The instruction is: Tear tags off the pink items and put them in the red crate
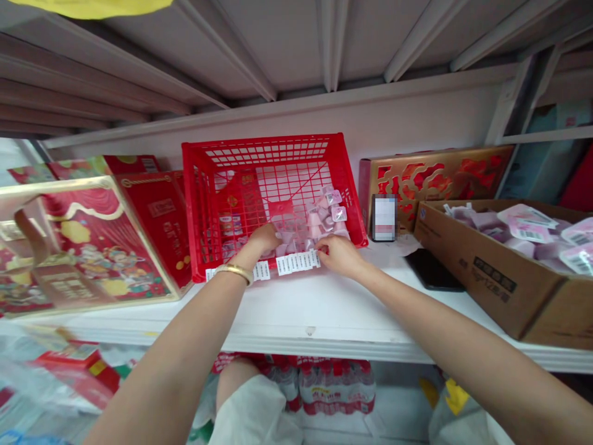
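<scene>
A red plastic basket [349, 185] stands tilted on the white shelf, with several small pink cups [319, 216] inside. Strips of white barcode labels [296, 262] run along its front rim. My left hand [265, 240], with a gold bangle at the wrist, reaches over the front rim among the cups; its fingertips are partly hidden, and what they hold is unclear. At the right end of the label strip, my right hand [336, 253] pinches with thumb and forefinger near the rim.
Decorated gift boxes [92, 241] stand left of the basket. To the right are a gold-red box [435, 179], a lit phone [384, 219], a dark flat device [433, 270] and a cardboard carton [491, 278] of pink cups. Bottled water [336, 389] sits below; another shelf hangs overhead.
</scene>
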A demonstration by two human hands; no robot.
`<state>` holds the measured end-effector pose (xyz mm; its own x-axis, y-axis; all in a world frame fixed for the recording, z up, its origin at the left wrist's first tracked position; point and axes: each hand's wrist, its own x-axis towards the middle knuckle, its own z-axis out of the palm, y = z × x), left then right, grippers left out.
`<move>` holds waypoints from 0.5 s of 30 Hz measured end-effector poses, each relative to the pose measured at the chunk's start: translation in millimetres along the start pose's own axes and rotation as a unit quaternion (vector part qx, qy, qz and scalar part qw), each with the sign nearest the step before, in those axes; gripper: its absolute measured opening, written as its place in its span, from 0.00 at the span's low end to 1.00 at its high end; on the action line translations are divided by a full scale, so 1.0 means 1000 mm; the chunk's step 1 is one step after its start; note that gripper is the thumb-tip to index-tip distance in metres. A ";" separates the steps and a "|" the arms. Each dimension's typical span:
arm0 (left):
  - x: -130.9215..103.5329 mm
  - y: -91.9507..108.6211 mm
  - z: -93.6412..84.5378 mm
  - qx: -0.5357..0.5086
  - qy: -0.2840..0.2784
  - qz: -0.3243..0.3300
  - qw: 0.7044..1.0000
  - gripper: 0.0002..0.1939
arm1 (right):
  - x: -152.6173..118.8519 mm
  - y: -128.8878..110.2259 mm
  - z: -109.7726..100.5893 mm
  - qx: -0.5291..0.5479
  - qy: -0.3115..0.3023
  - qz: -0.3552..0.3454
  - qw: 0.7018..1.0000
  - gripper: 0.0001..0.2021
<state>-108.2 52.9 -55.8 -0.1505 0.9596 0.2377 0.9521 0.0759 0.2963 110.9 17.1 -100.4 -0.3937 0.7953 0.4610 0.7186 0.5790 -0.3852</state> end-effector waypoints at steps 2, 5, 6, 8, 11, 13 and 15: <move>-0.001 -0.002 -0.001 -0.002 0.005 -0.003 1.000 0.15 | -0.001 0.000 0.001 0.005 0.008 0.008 1.000 0.09; -0.006 -0.005 -0.003 -0.009 0.017 -0.003 1.000 0.19 | -0.003 0.001 0.001 0.004 0.014 0.002 1.000 0.08; -0.008 -0.006 -0.005 -0.029 0.026 -0.004 0.999 0.19 | -0.004 0.001 0.001 0.005 0.016 -0.004 1.000 0.08; -0.012 -0.006 -0.008 -0.101 0.053 -0.007 0.993 0.18 | -0.007 0.002 -0.001 0.015 0.021 -0.014 1.000 0.08; -0.022 0.001 -0.014 -0.200 0.088 0.000 0.976 0.15 | -0.011 0.006 -0.006 0.058 0.026 -0.012 0.998 0.07; -0.030 0.012 -0.018 -0.311 0.072 0.012 0.948 0.12 | -0.013 0.012 -0.012 0.117 0.039 0.006 0.992 0.06; -0.040 0.026 -0.018 -0.502 0.007 0.025 0.865 0.11 | -0.014 0.021 -0.021 0.216 0.068 0.034 0.973 0.03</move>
<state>-82.1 11.2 -40.7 -0.1259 0.9508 0.2831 0.2478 -0.2462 0.9370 143.6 14.0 -98.2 -0.2532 0.8205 0.5124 0.4209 0.5704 -0.7053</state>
